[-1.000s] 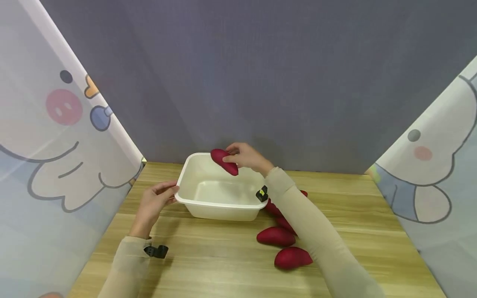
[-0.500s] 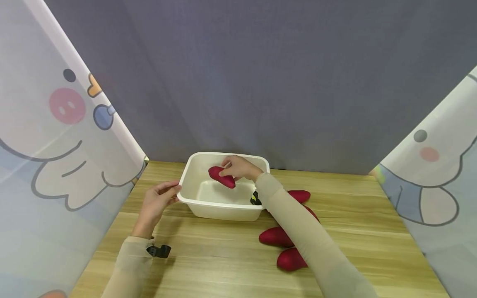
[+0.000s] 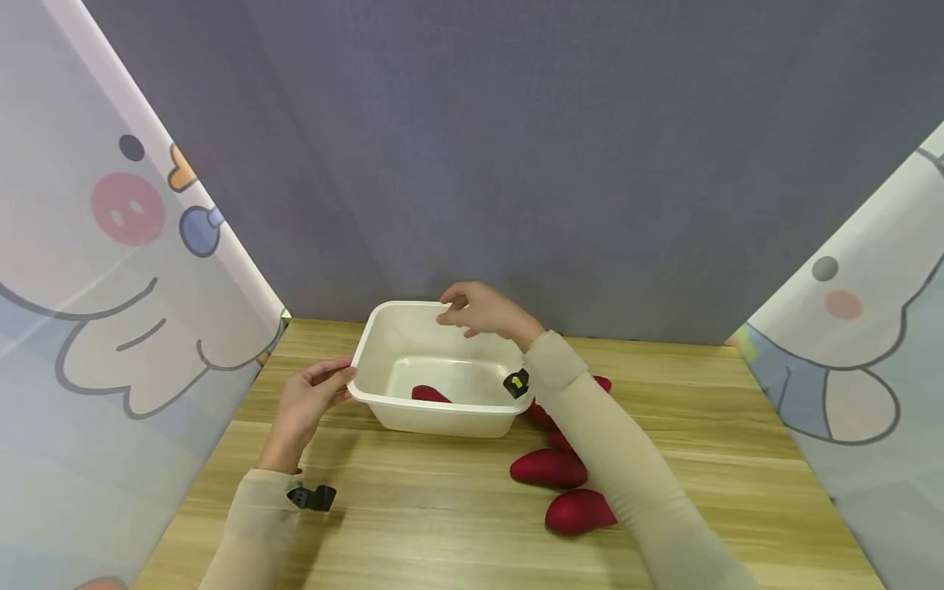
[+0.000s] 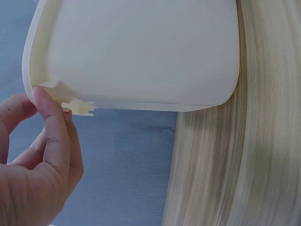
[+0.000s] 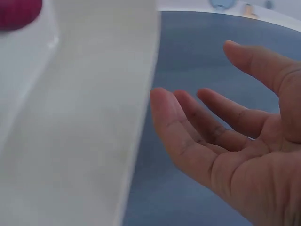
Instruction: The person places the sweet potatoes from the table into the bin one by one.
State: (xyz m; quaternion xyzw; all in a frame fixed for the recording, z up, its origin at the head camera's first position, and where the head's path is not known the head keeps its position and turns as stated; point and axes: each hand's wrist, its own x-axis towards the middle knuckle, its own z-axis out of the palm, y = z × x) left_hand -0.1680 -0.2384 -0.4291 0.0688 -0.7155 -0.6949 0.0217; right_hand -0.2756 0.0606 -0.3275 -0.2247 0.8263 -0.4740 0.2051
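A white plastic basin point(image 3: 442, 419) stands on the wooden table. My left hand point(image 3: 310, 397) pinches its left rim, the thumb over the edge and the fingers beneath, as the left wrist view shows on the basin wall point(image 4: 141, 56). Inside lies one dark red sweet potato point(image 3: 430, 394), partly hidden by the front wall. Above the back rim hovers my right hand point(image 3: 487, 311), with nothing in it; its fingers point(image 5: 178, 136) are relaxed and spread from the thumb in the right wrist view. Several more sweet potatoes point(image 3: 549, 469) lie right of the basin, some half hidden under my right sleeve.
A grey fabric wall point(image 3: 472, 164) rises right behind the basin at the table's back edge. Cartoon-printed panels point(image 3: 125, 328) flank the wooden table point(image 3: 413, 508) on both sides. Black camera mounts point(image 3: 313, 497) sit on the wrists.
My right hand lowered a sweet potato into the basin, let go of it and rose back over the rear rim. The left hand has stayed on the rim.
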